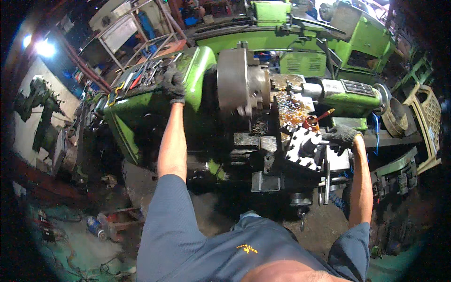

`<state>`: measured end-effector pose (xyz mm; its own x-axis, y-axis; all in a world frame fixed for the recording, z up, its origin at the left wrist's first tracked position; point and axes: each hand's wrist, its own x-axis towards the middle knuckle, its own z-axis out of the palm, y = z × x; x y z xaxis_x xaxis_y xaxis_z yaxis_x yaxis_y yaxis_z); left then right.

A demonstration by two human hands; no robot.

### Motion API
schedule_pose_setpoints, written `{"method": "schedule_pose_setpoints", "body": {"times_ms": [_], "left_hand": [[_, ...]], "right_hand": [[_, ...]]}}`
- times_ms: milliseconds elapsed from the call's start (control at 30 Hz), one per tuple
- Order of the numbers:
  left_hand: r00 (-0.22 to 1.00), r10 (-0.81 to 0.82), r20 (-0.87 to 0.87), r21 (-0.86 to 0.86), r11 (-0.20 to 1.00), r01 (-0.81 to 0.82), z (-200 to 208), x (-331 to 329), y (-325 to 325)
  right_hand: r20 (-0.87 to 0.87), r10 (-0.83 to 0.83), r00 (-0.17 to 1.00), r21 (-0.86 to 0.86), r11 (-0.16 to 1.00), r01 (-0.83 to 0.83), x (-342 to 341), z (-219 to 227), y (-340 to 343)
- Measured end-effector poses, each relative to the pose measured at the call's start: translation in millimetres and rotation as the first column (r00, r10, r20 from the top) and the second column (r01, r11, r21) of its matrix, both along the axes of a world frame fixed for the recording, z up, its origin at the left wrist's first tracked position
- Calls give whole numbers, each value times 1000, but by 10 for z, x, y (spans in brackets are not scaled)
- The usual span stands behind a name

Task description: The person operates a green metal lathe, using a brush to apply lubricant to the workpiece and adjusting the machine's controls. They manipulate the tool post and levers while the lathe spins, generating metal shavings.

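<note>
My left hand (174, 85), in a dark work glove, is over the green headstock cover (199, 70) of a lathe, at the edge of a spread of hand tools (148, 73). Its fingers blend into the dark tools, so whether it grips one is unclear. My right hand (344, 135), gloved too, is closed around the lever (323, 142) of the square tool post (304, 148). Behind the tool post stands a reddish-brown pot (311, 122) with a brush handle (326, 114) leaning out. Between my hands is the large lathe chuck (235, 82), slightly blurred at its jaws.
Oily metal chips cover the carriage (293, 108) beside the chuck. The green tailstock (350, 96) with its handwheel (383, 96) is at the right. A beige plastic chair (425, 122) stands beyond it. Another green machine (300, 42) runs along the back. Bottles (96, 228) lie on the floor, lower left.
</note>
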<state>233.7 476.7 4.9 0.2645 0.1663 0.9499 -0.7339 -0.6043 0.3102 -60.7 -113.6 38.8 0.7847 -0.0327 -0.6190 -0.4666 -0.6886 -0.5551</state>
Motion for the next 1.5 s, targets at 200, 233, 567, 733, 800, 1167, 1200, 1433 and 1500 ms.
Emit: {"method": "schedule_pose_setpoints", "body": {"times_ms": [200, 233, 567, 733, 800, 1167, 1200, 1433, 1500], "left_hand": [[994, 112, 14, 41, 993, -113, 27, -242, 109], [995, 104, -1, 38, 994, -104, 45, -238, 57], [998, 56, 18, 15, 998, -57, 104, -203, -16], [995, 82, 53, 5, 997, -83, 109, -186, -38], [993, 99, 62, 8, 995, -100, 119, -202, -48], [996, 76, 38, 10, 997, -77, 130, -229, -32], [996, 80, 38, 12, 997, -80, 134, -247, -42], [996, 75, 40, 19, 997, -76, 154, -198, -12], [996, 86, 32, 19, 996, -87, 136, -200, 1]], "right_hand": [[-46, 74, 996, -37, 996, -76, 44, 197, 235], [-45, 66, 997, -26, 997, -67, 26, 205, 198], [-6, 14, 1000, 9, 1000, -14, 68, -33, 8], [9, 6, 1000, 17, 1000, -6, 53, -40, 5], [16, 11, 1000, -4, 1000, -11, 39, -11, 23], [8, 15, 1000, -51, 999, -14, -5, 143, 149], [6, 20, 1000, -30, 999, -20, 26, 73, 96], [18, 33, 999, 4, 999, -33, 83, -73, -32], [13, 43, 999, -9, 999, -42, 94, -78, -24]]}}
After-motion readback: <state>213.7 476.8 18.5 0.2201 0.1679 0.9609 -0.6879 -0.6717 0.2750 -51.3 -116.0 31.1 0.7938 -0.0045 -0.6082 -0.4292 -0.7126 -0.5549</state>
